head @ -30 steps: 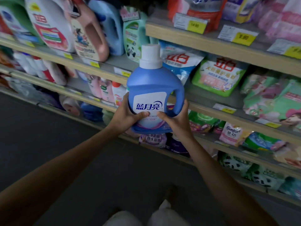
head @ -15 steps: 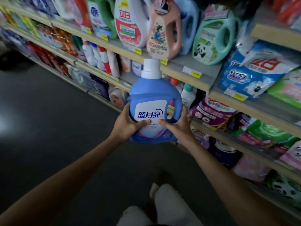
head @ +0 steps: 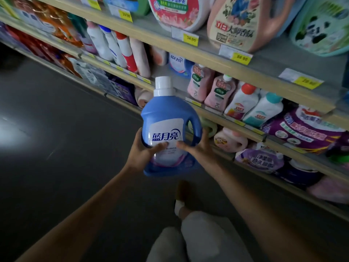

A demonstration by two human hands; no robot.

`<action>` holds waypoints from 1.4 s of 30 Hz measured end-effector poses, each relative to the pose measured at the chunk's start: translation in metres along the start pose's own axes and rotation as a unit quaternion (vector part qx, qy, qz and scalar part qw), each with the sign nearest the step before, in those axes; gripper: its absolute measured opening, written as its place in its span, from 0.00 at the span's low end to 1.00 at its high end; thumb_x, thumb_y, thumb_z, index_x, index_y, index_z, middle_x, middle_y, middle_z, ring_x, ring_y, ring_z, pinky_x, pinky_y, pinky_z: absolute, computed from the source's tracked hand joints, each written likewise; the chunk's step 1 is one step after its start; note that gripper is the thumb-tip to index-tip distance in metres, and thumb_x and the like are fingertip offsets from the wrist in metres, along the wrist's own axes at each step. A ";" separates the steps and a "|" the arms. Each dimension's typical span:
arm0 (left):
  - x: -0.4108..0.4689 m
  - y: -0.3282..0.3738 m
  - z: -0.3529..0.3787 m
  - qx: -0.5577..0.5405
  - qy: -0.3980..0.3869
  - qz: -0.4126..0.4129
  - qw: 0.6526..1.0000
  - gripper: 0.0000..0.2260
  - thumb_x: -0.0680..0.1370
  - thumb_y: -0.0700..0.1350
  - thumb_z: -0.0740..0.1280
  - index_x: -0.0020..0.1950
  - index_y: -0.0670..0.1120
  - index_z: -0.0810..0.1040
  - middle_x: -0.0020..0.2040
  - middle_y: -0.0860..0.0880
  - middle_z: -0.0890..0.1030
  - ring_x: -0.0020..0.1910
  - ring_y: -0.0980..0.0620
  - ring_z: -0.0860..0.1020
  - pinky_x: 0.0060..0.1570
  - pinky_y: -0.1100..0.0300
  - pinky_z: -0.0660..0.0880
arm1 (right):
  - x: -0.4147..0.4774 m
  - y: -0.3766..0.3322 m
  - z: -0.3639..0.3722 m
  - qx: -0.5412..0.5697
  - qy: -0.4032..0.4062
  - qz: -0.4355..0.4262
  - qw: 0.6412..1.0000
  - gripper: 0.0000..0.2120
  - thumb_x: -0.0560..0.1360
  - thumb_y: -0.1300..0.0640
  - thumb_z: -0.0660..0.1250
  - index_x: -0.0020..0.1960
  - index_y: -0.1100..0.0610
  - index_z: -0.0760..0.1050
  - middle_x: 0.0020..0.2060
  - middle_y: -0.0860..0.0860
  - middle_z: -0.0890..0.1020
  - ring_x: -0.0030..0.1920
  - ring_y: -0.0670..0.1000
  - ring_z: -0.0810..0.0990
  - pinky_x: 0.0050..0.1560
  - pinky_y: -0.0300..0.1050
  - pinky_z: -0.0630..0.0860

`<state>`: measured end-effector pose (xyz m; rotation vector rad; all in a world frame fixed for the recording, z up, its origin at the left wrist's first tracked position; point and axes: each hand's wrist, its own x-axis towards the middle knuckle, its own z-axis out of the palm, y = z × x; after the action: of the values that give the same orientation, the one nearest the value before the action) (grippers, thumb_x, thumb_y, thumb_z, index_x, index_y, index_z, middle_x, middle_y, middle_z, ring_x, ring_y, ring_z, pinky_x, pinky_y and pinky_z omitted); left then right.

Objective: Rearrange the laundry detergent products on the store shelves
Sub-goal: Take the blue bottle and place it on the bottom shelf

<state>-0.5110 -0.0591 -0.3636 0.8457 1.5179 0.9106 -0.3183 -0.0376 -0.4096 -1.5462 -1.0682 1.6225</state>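
I hold a blue detergent jug (head: pixel 166 118) with a white cap and a white label upright in front of the shelves. My left hand (head: pixel 140 150) grips its lower left side, thumb on the label. My right hand (head: pixel 196 148) grips the lower right side under the handle. The jug hangs in the aisle just before the middle shelf (head: pixel 213 112), where pink bottles (head: pixel 200 84) and white bottles (head: pixel 243 101) stand. A matching blue jug (head: pixel 178 63) stands further back on that shelf.
The upper shelf (head: pixel 207 48) carries big jugs, one pink (head: pixel 243 23), one with a panda (head: pixel 319 29). Purple refill bags (head: pixel 306 129) and a peach jug (head: pixel 228 139) fill the lower shelves at right. Dark aisle floor (head: pixel 56 148) lies to the left. My legs show at the bottom.
My view has swung left and down along the shelves; the jug, held in both hands, has dropped from the upper shelf level to the middle shelf level.
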 end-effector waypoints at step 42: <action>0.484 0.017 -0.047 0.054 -0.270 0.275 0.921 0.38 0.71 0.36 0.73 0.74 0.36 0.53 0.69 0.37 0.70 0.67 0.43 0.72 0.64 0.43 0.73 | 0.383 -0.015 0.086 0.032 0.343 -0.229 0.911 0.44 0.66 0.60 0.76 0.72 0.61 0.52 0.64 0.50 0.72 0.62 0.40 0.74 0.59 0.35 0.74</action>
<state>-0.6170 0.3746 -0.5573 1.5107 0.8593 0.8890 -0.4417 0.2952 -0.5769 -1.4987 -0.8716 0.6976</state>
